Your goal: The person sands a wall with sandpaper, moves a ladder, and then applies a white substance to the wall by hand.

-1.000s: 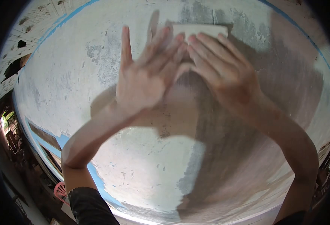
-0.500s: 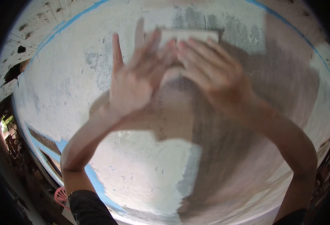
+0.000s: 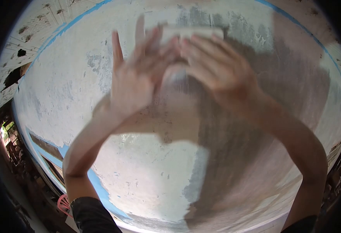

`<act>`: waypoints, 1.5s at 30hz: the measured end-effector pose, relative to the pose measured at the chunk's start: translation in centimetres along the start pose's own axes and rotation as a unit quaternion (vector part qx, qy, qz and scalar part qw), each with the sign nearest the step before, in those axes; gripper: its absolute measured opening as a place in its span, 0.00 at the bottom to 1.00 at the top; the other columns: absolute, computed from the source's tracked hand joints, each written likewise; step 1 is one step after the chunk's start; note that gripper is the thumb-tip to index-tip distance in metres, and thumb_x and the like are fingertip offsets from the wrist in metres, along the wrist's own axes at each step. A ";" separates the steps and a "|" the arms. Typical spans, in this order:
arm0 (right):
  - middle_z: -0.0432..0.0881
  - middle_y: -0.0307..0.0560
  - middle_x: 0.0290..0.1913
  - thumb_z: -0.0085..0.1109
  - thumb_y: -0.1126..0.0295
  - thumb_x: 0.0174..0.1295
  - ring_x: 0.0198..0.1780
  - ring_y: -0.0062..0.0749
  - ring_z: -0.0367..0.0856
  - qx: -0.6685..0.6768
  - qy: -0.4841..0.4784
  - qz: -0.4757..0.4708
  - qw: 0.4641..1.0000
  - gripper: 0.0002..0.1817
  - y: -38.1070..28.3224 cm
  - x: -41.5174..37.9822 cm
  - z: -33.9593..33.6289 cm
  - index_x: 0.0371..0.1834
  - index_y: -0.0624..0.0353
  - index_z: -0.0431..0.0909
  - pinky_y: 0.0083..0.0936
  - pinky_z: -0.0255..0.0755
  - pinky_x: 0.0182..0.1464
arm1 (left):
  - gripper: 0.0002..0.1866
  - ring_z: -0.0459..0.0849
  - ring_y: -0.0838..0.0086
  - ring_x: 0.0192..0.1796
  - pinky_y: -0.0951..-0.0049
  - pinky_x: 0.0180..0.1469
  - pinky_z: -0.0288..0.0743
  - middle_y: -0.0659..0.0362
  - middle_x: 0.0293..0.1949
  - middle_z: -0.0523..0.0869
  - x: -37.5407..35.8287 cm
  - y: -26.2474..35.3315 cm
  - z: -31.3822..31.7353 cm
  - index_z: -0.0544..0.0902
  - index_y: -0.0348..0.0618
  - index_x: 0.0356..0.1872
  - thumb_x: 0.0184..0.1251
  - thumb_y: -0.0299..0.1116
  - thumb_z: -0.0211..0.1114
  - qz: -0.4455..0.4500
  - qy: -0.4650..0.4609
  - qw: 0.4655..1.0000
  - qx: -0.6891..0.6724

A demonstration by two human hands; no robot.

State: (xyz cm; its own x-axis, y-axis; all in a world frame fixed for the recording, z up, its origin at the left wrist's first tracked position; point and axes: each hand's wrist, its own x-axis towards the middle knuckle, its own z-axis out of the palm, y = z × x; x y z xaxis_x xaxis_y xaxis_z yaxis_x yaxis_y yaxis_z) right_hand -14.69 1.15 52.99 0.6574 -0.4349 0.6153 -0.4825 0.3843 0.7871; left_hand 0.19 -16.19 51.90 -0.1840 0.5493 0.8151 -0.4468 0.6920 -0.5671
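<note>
Blurred by motion, a pale flat rectangular pad [image 3: 195, 31] lies against the wall high in the head view; its exact kind cannot be made out. My right hand [image 3: 225, 73] presses it with fingers stretched across its lower side. My left hand [image 3: 133, 81] holds its left end with the inner fingers, while two outer fingers stick up, apart from it. Fingertips of both hands nearly meet at the pad's middle. The wall [image 3: 155, 167] is whitish with grey scraped patches and a darker brownish-grey area at right.
Blue paint strips [image 3: 75, 21] edge the wall top. A patterned, damaged ceiling [image 3: 27, 33] shows at upper left. A pink plastic chair [image 3: 64, 204] stands at lower left, near blue-framed openings [image 3: 46, 145]. Shadows of my arms fall over the wall.
Both hands and the pad have shifted slightly up and to the left along the wall. The hold looks the same.
</note>
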 end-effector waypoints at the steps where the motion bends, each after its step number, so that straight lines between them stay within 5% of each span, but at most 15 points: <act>1: 0.76 0.51 0.69 0.61 0.73 0.67 0.71 0.37 0.73 -0.018 0.001 0.015 1.000 0.18 1.4 1.9 -0.2 0.60 0.63 0.79 0.40 0.63 0.78 | 0.20 0.66 0.70 0.78 0.27 0.78 0.36 0.74 0.67 0.80 1.3 -0.6 0.0 0.84 0.60 0.60 0.71 0.49 0.62 -0.009 0.009 1.000 0.018; 6: 0.76 0.53 0.69 0.56 0.74 0.70 0.72 0.43 0.71 0.039 0.066 -0.045 0.996 0.18 2.1 0.9 1.3 0.62 0.65 0.75 0.41 0.60 0.78 | 0.19 0.68 0.70 0.76 0.26 0.77 0.39 0.70 0.65 0.83 0.8 0.1 -0.2 0.85 0.61 0.60 0.72 0.49 0.63 -0.004 0.002 1.000 0.027; 10: 0.77 0.52 0.67 0.60 0.70 0.68 0.72 0.44 0.71 0.078 -0.021 -0.020 0.996 0.17 -3.0 -3.0 -1.1 0.58 0.64 0.78 0.42 0.64 0.76 | 0.19 0.68 0.71 0.76 0.23 0.75 0.42 0.68 0.65 0.83 -5.0 3.5 -1.5 0.86 0.63 0.58 0.71 0.52 0.63 0.023 -0.066 0.996 -0.059; 16: 0.78 0.49 0.66 0.62 0.66 0.66 0.72 0.40 0.71 -0.004 0.069 -0.028 0.997 0.20 3.0 1.5 1.1 0.59 0.63 0.79 0.38 0.68 0.73 | 0.19 0.67 0.71 0.77 0.25 0.76 0.42 0.73 0.66 0.81 2.8 -1.3 0.6 0.84 0.62 0.61 0.72 0.47 0.63 -0.004 0.026 0.999 0.030; 19: 0.80 0.49 0.65 0.62 0.68 0.66 0.70 0.39 0.74 -0.022 0.066 0.024 0.997 0.19 3.5 3.3 0.1 0.59 0.62 0.80 0.37 0.71 0.72 | 0.21 0.69 0.73 0.76 0.24 0.75 0.46 0.69 0.62 0.85 4.3 -2.1 1.3 0.86 0.63 0.58 0.70 0.56 0.62 -0.004 0.075 0.996 0.041; 20: 0.80 0.49 0.65 0.61 0.68 0.67 0.69 0.39 0.75 -0.033 0.070 0.012 0.997 0.19 2.4 2.2 0.5 0.59 0.62 0.80 0.37 0.71 0.72 | 0.21 0.67 0.72 0.77 0.29 0.77 0.43 0.71 0.67 0.81 3.4 -1.2 0.5 0.83 0.62 0.63 0.71 0.47 0.64 -0.012 0.025 1.000 0.000; 24: 0.79 0.51 0.66 0.58 0.66 0.68 0.70 0.39 0.75 0.006 0.011 0.014 1.000 0.19 -1.3 -1.4 -1.7 0.60 0.63 0.79 0.36 0.69 0.73 | 0.21 0.68 0.69 0.76 0.33 0.79 0.43 0.69 0.70 0.77 -1.3 1.4 -1.0 0.82 0.64 0.64 0.71 0.47 0.63 0.032 -0.060 0.998 -0.008; 27: 0.76 0.51 0.69 0.55 0.64 0.69 0.73 0.38 0.70 -0.071 0.075 -0.024 0.994 0.23 2.7 0.4 1.4 0.63 0.65 0.76 0.36 0.66 0.75 | 0.21 0.70 0.68 0.75 0.32 0.78 0.46 0.69 0.70 0.77 2.4 -1.5 0.8 0.81 0.64 0.65 0.72 0.47 0.63 0.019 0.033 0.999 -0.008; 31: 0.77 0.47 0.69 0.58 0.68 0.67 0.74 0.36 0.70 -0.060 0.031 0.034 0.997 0.21 5.0 4.8 -0.4 0.63 0.60 0.78 0.36 0.64 0.76 | 0.18 0.76 0.69 0.71 0.27 0.75 0.49 0.65 0.62 0.85 5.9 -3.6 2.1 0.84 0.61 0.61 0.76 0.47 0.59 0.007 0.091 0.995 0.043; 36: 0.76 0.49 0.69 0.56 0.67 0.68 0.74 0.39 0.69 -0.027 -0.032 0.061 0.997 0.22 -2.0 -1.4 -0.7 0.64 0.62 0.76 0.39 0.62 0.76 | 0.20 0.76 0.67 0.71 0.36 0.78 0.48 0.60 0.66 0.82 -0.5 1.5 -0.8 0.84 0.47 0.61 0.74 0.43 0.62 0.031 -0.019 0.999 -0.038; 39: 0.76 0.47 0.70 0.59 0.71 0.68 0.74 0.37 0.70 0.028 -0.054 0.094 0.994 0.22 -6.6 -4.8 -2.5 0.65 0.57 0.76 0.38 0.60 0.78 | 0.22 0.75 0.69 0.72 0.35 0.79 0.48 0.61 0.67 0.80 -5.2 4.7 -1.5 0.82 0.48 0.63 0.72 0.45 0.63 0.015 -0.053 0.992 -0.114; 40: 0.77 0.46 0.69 0.59 0.71 0.67 0.73 0.36 0.71 0.026 -0.038 0.089 0.995 0.21 -6.4 -4.6 -2.4 0.64 0.57 0.77 0.38 0.62 0.78 | 0.25 0.70 0.68 0.75 0.34 0.79 0.41 0.62 0.70 0.78 -5.4 4.5 -1.4 0.79 0.53 0.67 0.69 0.40 0.65 0.010 -0.064 0.989 -0.130; 45: 0.81 0.48 0.64 0.58 0.68 0.66 0.71 0.41 0.73 -0.005 0.076 0.067 0.995 0.18 -0.1 0.0 0.9 0.57 0.63 0.81 0.40 0.66 0.74 | 0.20 0.71 0.71 0.74 0.35 0.79 0.44 0.67 0.68 0.80 1.2 0.3 0.2 0.81 0.59 0.65 0.75 0.42 0.62 -0.004 -0.010 0.999 -0.030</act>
State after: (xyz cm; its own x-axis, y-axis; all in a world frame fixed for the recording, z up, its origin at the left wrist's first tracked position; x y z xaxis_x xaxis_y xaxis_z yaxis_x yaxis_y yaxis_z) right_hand -15.12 0.38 52.98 0.6680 -0.2516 0.7003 -0.5663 0.4385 0.6978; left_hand -0.36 -15.45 52.73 -0.1986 0.5337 0.8221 -0.3953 0.7239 -0.5654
